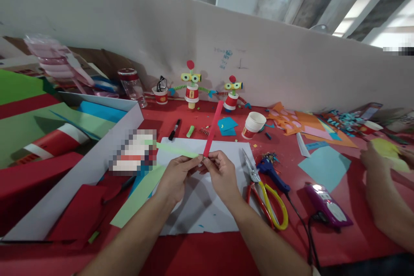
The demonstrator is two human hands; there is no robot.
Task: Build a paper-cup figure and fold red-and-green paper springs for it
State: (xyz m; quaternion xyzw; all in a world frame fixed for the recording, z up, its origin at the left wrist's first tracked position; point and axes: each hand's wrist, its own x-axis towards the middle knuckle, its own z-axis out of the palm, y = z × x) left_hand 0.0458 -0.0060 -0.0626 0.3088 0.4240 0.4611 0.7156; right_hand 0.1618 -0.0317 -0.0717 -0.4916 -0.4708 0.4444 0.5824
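"What could go wrong from here?"

"Left to right: the green strip (174,151) juts out over the left edge of the white sheet (207,209), so its loose length could sag and twist the meeting ends. The left hand (177,175) pinches its inner end above the sheet's upper middle. There, the red strip (214,127) stands tall, and a slack pinch could let it tip. The right hand (224,174) grips its foot, fingertips together with the left's. The shears (270,202) lie at the sheet's right edge, where a swinging forearm might knock them."

"And the count?"

"Two strips held. Then one black marker (175,130) beyond the sheet's upper left corner, two paper-cup figures (192,93) (230,101) farther behind the sheet, one stack of cups (255,123) behind its upper right corner, one pair of shears, and one glue gun (274,175) right of the sheet."
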